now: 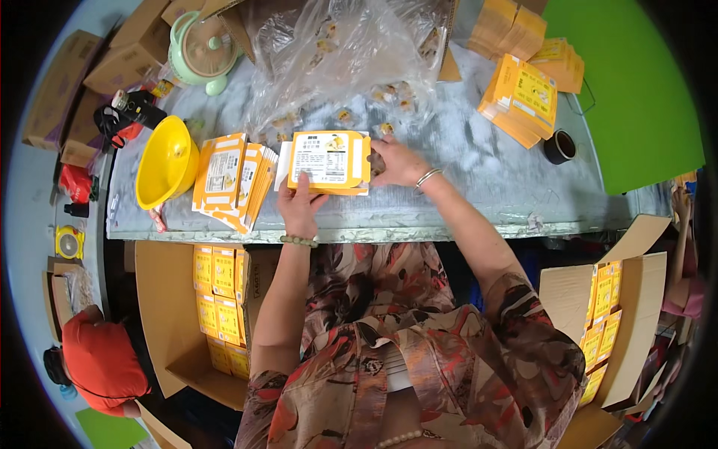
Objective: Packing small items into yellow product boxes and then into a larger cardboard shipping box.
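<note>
A yellow and white carton (329, 159) lies printed side up in front of me, its right end open with flaps sticking out. My left hand (301, 209) is closed on its near left edge, thumb on top and fingers underneath. At the open end is my right hand (398, 162), fingers curled around something small and brownish that they mostly hide. Just beyond lie several small clear-wrapped pieces (344, 115), spilling from a large clear plastic bag (344, 60). Left of the carton, a fanned stack of flat yellow and white cartons (228, 179) rests on the table.
A yellow bowl (166, 163) and a pale green pot (202, 52) stand at left. More flat cartons (520, 97) and a dark cup (559, 147) are at right. Below the table edge, cardboard boxes (168, 322) hold filled yellow cartons. A person in red (105, 363) is at lower left.
</note>
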Tool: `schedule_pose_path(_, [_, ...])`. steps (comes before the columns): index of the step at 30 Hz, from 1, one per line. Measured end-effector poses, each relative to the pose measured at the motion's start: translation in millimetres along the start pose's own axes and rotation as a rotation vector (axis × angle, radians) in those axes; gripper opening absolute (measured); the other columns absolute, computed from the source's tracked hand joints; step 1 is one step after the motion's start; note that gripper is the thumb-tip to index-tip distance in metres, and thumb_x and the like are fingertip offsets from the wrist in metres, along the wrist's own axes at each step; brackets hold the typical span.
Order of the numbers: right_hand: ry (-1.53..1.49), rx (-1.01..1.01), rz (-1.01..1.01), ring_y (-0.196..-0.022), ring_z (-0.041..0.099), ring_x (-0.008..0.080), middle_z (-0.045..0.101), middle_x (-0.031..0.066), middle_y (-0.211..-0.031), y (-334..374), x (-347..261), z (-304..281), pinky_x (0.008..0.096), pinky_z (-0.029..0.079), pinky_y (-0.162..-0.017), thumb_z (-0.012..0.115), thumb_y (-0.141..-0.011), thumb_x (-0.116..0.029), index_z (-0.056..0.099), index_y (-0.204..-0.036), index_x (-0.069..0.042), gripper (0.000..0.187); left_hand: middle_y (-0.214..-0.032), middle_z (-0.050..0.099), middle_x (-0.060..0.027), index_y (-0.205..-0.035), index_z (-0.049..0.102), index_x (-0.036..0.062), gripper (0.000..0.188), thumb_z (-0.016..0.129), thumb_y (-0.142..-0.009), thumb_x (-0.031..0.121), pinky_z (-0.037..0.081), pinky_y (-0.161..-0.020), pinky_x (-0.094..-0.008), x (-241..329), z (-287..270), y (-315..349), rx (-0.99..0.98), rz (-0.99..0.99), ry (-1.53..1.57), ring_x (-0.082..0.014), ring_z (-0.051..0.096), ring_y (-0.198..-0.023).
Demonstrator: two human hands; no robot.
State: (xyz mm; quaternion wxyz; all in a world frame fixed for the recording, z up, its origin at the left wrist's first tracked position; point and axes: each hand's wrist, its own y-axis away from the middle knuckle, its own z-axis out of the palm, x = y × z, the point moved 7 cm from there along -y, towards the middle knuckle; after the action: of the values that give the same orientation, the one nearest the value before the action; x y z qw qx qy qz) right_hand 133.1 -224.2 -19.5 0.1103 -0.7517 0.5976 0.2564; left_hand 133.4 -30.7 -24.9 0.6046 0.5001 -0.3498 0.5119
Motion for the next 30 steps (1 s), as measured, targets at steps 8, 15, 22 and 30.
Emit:
schedule_pose_path(8, [-1.754, 0.16, 0.087, -0.079, 0.049, 0.009, 0.052, 0.0028, -0.087, 24, -34, -1, 0.021, 0.043, -0.066, 0.048, -0.08, -0.01, 0.046, -0.1, -0.001, 0.023, -0.09, 0.054, -0.0099, -0.104, 0.038, 0.0048, 0.026, 0.046, -0.082, 0.016, 0.05, -0.056, -0.0296, -9, 14, 32, -0.036, 0.01, 0.359, -0.0196, 0.057, -0.074])
schedule_pose_path(15, [-0.843, 0.104, -0.273, -0.06, 0.042, 0.003, 0.051, -0.0019, -0.065, 52, -77, -104, 0.0194, 0.037, -0.052, 0.048, -0.081, -0.018, 0.049, -0.074, -0.002, 0.018, -0.086, 0.056, -0.0101, -0.086, 0.053, -0.0036, 0.018, 0.053, -0.078, 0.012, 0.045, -0.05, -0.0198, 49, -30, 83, -0.142, 0.215, -0.524, -0.0127, 0.055, -0.064])
schedule_pose_path(22, [-0.362, -0.318, -0.591, -0.06, 0.05, 0.0112, 0.051, 0.0033, -0.062, 86, -149, -62, 0.0219, 0.041, -0.056, 0.051, -0.078, -0.015, 0.052, -0.075, -0.002, 0.014, -0.107, 0.045, -0.0136, -0.124, 0.018, 0.0007, 0.063, 0.056, -0.072, 0.0, 0.038, -0.08, -0.0273, 79, 17, 128, -0.634, 0.423, -0.389, -0.0176, 0.048, -0.094])
schedule_pose_path(30, [-0.815, 0.349, -0.176, -0.09, 0.049, 0.0124, 0.051, 0.0105, -0.101, 140, -111, 18, 0.0247, 0.038, -0.077, 0.048, -0.079, -0.009, 0.036, -0.118, -0.002, 0.041, -0.103, 0.047, -0.0088, -0.117, 0.03, 0.0002, 0.047, 0.052, -0.076, 0.005, 0.039, -0.078, -0.0252, 33, -32, 153, -0.291, 0.281, -0.139, -0.0134, 0.047, -0.092])
